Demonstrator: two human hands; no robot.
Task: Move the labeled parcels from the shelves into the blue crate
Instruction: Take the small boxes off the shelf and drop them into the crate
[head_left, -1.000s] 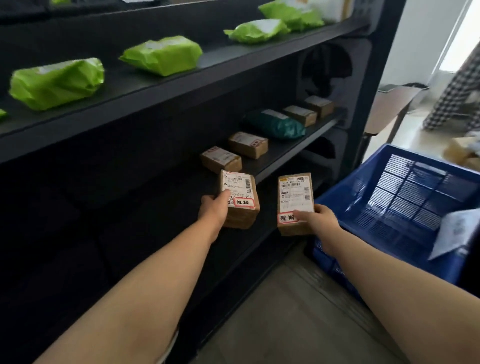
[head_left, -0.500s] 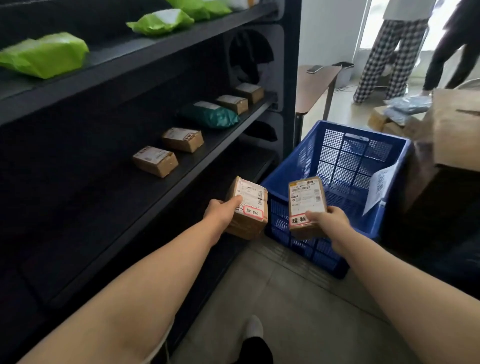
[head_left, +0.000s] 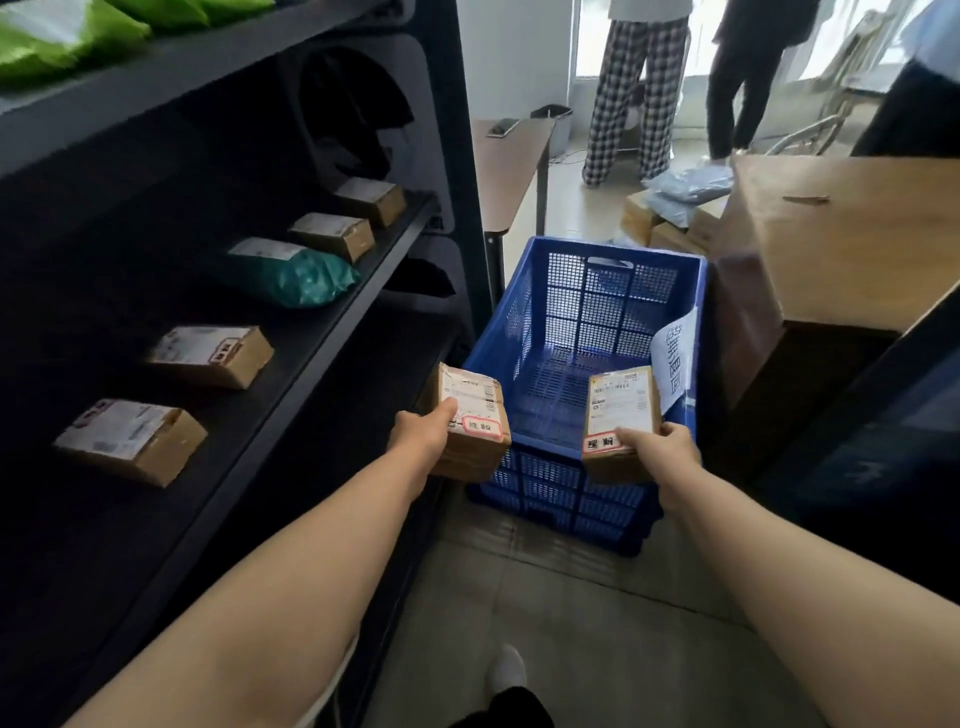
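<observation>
- Left hand (head_left: 420, 435) curls round left box (head_left: 471, 415) — red-edged sticker, writing blurred.
- Right hand (head_left: 661, 451) pinches right box (head_left: 621, 408) — barcode label, centre frame, at crate (head_left: 524, 317) rim.

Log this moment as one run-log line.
left hand grips left parcel | right hand grips right parcel | blue crate ahead, neither parcel in yet

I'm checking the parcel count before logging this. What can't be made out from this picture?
Head view only:
- Fingers of the left hand: hidden behind the left parcel.
- Label print on the left parcel and the right parcel: too small and blurred to read.
- Near floor of the blue crate: covered by both held parcels.
- Green bags: cut off by the top edge.
</observation>
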